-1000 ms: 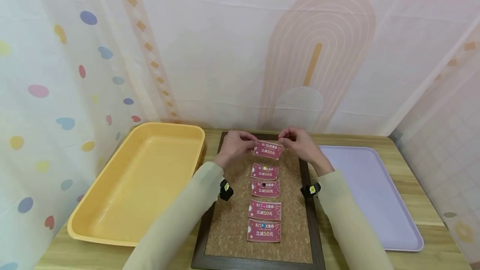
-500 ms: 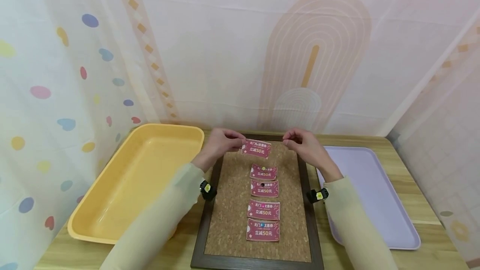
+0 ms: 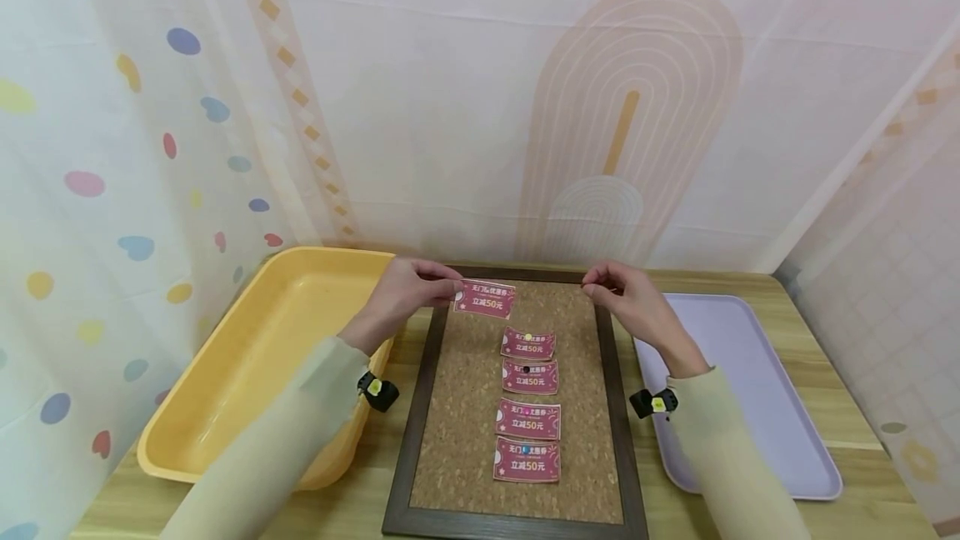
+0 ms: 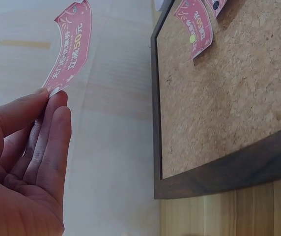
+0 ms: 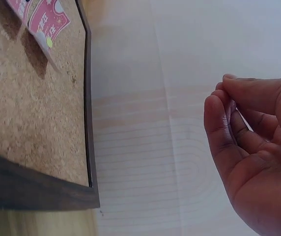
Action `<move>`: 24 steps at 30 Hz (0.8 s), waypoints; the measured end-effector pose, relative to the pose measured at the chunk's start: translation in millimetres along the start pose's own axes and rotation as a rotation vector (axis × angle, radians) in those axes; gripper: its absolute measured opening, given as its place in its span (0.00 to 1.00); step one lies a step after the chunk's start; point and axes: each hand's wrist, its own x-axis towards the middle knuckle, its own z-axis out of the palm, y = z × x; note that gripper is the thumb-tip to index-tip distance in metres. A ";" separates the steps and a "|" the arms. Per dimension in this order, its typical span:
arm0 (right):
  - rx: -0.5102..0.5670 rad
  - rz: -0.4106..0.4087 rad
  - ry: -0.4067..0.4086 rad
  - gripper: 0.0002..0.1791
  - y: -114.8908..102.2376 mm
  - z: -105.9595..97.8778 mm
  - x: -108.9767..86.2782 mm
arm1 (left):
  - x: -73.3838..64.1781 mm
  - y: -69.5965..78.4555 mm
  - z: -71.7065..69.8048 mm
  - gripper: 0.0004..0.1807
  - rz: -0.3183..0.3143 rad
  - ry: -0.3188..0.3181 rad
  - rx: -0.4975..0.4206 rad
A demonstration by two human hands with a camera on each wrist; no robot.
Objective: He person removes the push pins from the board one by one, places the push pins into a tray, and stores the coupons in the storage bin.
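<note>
My left hand [image 3: 402,297] pinches one end of a pink coupon [image 3: 485,298] between thumb and fingers. That coupon is held up over the top left of a cork board [image 3: 457,423], and it curves in the left wrist view. Several matching coupons lie in a column down the board. A yellow pin [image 3: 528,337] is on the top one, and black, pink and blue pins sit on those below. My right hand [image 3: 628,300] is above the board's upper right corner, fingers curled, thumb against the fingertips. I cannot make out anything between them.
A deep yellow tray [image 3: 157,448] stands left of the board, partly behind my left arm. On the right lies a flat lilac tray [image 3: 750,407], partly covered by my right sleeve. The wooden table [image 3: 885,473] meets a patterned curtain [image 3: 450,148] behind.
My left hand has carried the coupon leftward, away from above the column. My right hand has parted from the coupon and shifted right. The coupons on the board have stayed put.
</note>
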 end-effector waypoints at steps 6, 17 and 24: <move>-0.023 0.010 0.006 0.06 3.7 -9.4 -7.6 | -5.9 -1.6 -12.6 0.13 -0.009 0.011 -0.040; -0.085 0.060 0.018 0.09 13.1 -32.8 -25.4 | -16.9 -11.2 -46.6 0.16 -0.008 0.019 -0.026; -0.087 0.075 0.040 0.08 22.6 -46.4 -34.2 | -24.6 -12.0 -69.4 0.19 -0.003 0.018 -0.031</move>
